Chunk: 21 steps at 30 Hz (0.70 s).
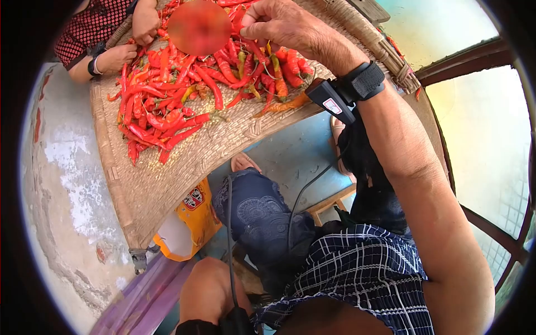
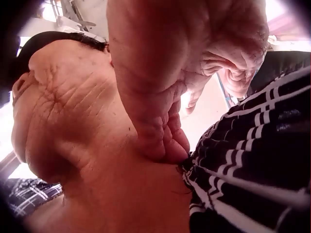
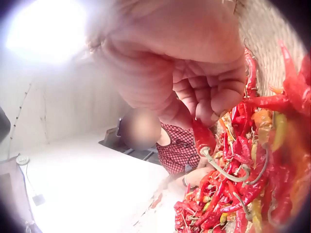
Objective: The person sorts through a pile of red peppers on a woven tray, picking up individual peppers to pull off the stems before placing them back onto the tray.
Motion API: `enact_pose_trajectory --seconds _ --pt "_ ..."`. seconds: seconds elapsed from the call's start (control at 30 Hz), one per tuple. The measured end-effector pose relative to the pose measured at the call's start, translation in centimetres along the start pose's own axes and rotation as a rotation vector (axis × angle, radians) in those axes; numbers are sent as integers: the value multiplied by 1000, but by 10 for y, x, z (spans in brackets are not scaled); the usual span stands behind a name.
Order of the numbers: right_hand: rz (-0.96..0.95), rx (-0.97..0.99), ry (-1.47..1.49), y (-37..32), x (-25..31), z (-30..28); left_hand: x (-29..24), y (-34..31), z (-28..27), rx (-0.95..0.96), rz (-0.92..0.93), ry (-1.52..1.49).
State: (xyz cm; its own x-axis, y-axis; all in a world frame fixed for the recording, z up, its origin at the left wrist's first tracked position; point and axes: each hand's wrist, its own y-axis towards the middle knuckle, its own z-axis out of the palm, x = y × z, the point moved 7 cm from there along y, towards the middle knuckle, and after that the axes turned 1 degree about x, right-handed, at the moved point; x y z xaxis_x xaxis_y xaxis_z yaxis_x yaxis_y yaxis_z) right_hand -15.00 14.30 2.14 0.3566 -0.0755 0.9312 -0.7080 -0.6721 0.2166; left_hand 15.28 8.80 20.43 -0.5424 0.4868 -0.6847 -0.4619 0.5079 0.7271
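Observation:
Thumb and fingers of my right hand (image 1: 293, 30) pinch a red chili above the pile, at the top of the head view. In the right wrist view, that chili (image 3: 203, 138) hangs stem down from the fingertips of the right hand (image 3: 175, 58). Many red chilies (image 1: 167, 114), with a few orange and yellow ones, lie on a woven mat (image 1: 195, 156). My left hand (image 2: 165, 73) is at the neck, its fingertips pinching the neckline of the black-and-white checked garment (image 2: 248, 145); the head view does not show it.
Another person's hands (image 1: 146, 23) are at the pile's upper left. An orange-yellow bag (image 1: 198, 223) stands below the mat's front edge. A wooden stool (image 1: 329, 205) is near the legs, and a cable (image 1: 312, 181) runs down past them. Windows (image 1: 486, 128) stand at right.

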Motion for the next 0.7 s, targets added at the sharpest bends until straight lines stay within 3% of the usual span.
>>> enact_pose_trajectory --seconds 0.23,0.33,0.4,0.53,0.7 --pt "11 -48 -14 -2 5 -4 -2 1 -2 7 11 -39" --pt "55 11 116 1 -1 3 -2 4 -4 15 7 -52" --pt "-47 -47 76 5 -1 3 -3 6 -3 26 16 -63" --pt "-11 -33 13 4 -2 6 -8 11 -8 45 29 -80" --pt "35 6 192 -7 8 10 -15 18 -27 64 70 -185"
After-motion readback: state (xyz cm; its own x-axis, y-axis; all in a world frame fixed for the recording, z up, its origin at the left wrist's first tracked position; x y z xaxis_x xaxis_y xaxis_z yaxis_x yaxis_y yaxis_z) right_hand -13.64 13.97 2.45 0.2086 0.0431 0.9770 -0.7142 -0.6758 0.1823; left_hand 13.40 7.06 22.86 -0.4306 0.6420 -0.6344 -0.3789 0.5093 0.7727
